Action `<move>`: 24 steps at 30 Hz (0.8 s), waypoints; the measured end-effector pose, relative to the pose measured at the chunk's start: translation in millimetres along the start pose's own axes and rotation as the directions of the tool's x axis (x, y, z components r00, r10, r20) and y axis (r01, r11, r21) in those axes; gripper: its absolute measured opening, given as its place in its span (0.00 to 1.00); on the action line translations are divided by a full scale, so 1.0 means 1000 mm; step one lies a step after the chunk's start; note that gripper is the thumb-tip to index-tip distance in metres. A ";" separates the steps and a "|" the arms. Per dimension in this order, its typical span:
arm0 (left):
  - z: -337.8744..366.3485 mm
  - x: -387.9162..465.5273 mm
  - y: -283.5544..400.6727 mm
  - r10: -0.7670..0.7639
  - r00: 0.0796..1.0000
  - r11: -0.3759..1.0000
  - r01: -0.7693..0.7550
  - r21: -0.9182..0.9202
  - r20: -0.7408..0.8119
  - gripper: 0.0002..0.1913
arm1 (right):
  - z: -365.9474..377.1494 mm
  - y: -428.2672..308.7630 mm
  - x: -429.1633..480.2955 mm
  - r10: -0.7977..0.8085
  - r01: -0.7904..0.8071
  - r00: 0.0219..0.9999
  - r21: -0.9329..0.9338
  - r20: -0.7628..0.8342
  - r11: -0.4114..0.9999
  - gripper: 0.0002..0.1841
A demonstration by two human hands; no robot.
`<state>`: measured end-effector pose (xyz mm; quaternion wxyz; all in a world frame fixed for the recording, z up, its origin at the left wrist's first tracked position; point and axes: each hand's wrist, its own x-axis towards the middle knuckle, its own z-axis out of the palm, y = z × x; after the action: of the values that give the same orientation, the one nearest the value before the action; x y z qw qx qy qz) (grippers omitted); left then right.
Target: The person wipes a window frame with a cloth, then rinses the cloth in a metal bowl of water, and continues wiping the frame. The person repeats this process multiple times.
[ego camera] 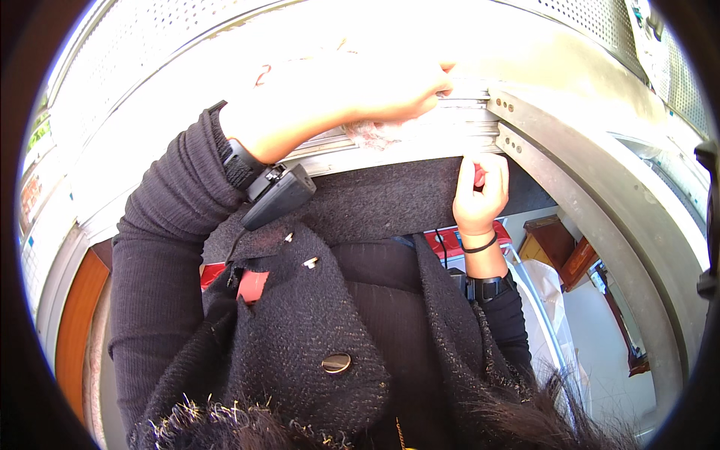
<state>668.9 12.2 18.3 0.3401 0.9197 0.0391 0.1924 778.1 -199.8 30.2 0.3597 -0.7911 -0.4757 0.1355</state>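
My left hand (419, 93) reaches across the strongly overlit metal sliding-window track (467, 129), its fingers curled; whether it holds something is unclear in the glare. Under its wrist, a crumpled pinkish-white material (374, 135), perhaps plastic or cloth, lies on the track. Nearer my body, my right hand (481, 191) is raised just in front of the track, over a dark fabric surface (388, 197). Its fingers are curled inward, with a small patch of red showing between them; I cannot tell if that is an object or a fingertip.
Two metal frame bars (562, 152) curve along the right side. Perforated metal panels (590, 28) stand beyond the track. Below right are a translucent plastic bag (543, 275), a red-and-white item (441, 242) and brown wooden furniture (548, 239). An orange-brown wooden panel (79, 320) is at left.
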 end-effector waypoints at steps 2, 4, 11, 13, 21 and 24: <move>0.003 -0.002 0.006 -0.264 0.937 0.964 0.252 0.080 0.229 0.10 | -0.003 0.006 0.000 -0.001 0.001 1.000 -0.017 0.007 1.000 0.04; 0.002 -0.001 0.008 -0.404 0.850 0.914 0.391 0.109 0.337 0.14 | -0.005 0.010 0.002 0.009 -0.009 1.000 -0.019 0.014 1.000 0.04; -0.031 -0.006 0.006 -0.665 0.607 0.445 0.789 -0.423 0.434 0.12 | -0.008 0.014 0.007 -0.014 0.014 1.000 -0.026 0.002 1.000 0.03; -0.030 -0.004 0.001 -0.739 0.525 0.237 0.789 -0.566 0.423 0.09 | -0.009 0.015 0.006 -0.028 0.028 1.000 -0.042 0.011 0.999 0.03; -0.015 -0.015 -0.010 -0.744 0.641 0.282 0.558 -0.781 0.190 0.14 | -0.012 0.015 0.005 -0.049 0.051 0.998 -0.079 0.025 0.996 0.05; -0.008 -0.015 -0.010 -0.747 0.629 0.230 0.548 -0.804 0.215 0.14 | -0.012 0.018 0.003 -0.044 0.046 0.999 -0.086 0.026 0.995 0.05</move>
<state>652.5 21.4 12.7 0.7627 0.5209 0.3623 0.1253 797.8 -207.8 26.6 0.3224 -0.7933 -0.5033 0.1162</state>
